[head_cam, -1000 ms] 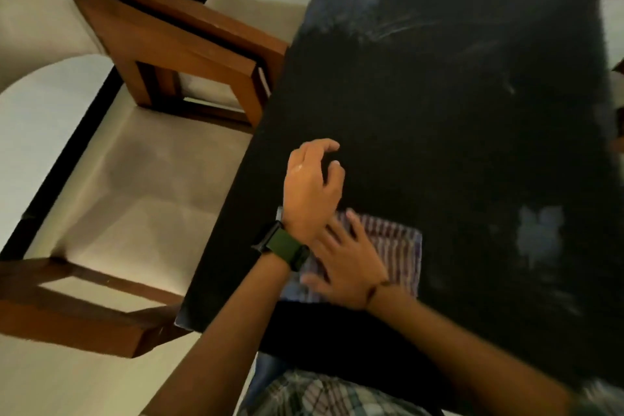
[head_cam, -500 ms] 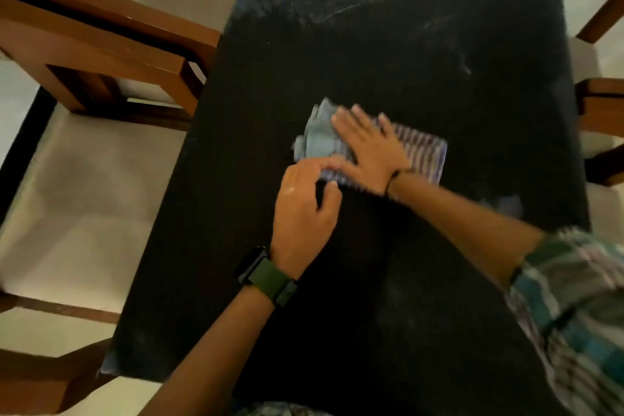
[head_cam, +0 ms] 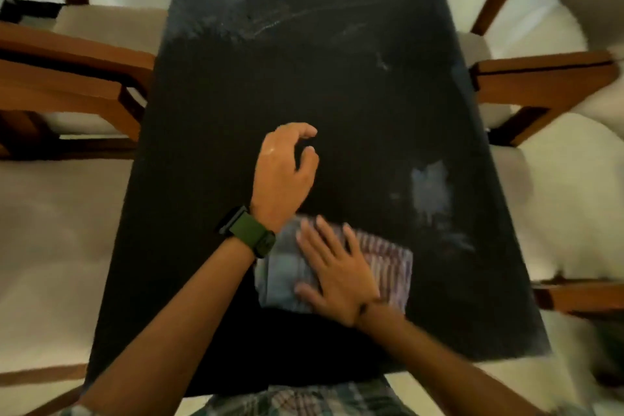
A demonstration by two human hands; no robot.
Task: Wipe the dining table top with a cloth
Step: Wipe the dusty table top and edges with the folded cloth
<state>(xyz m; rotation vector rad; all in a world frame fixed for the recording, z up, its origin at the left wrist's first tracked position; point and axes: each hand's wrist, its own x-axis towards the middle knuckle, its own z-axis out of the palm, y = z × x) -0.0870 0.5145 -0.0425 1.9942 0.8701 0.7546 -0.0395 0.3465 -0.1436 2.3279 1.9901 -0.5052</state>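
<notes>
1. Dark counter (head_cam: 304, 84), long and narrow, running away from the viewer, pale smears at the far end and a whitish patch (head_cam: 432, 189) toward the right edge.
2. Folded cloth (head_cam: 388, 263), striped on its right part and bluish-grey on its left, lying flat on the counter near the closer end, a little right of centre.
3. Right hand (head_cam: 334, 270) pressed flat on the cloth, fingers straight and spread, pointing up and left, palm down; nothing curled round the fabric.
4. Left hand (head_cam: 283, 172) just beyond the cloth, over bare counter, fingers loosely curled with thumb and forefinger apart, holding nothing; contact with the surface not clear.
5. Green watch (head_cam: 250, 235) on the left wrist, overlapping the cloth's far left corner in this view.
6. Wooden chairs with pale cushions on both sides of the counter: one at the left (head_cam: 67, 78), another at the right (head_cam: 540, 78).
7. Checked shirt (head_cam: 304, 402) at the bottom edge, blurred.
</notes>
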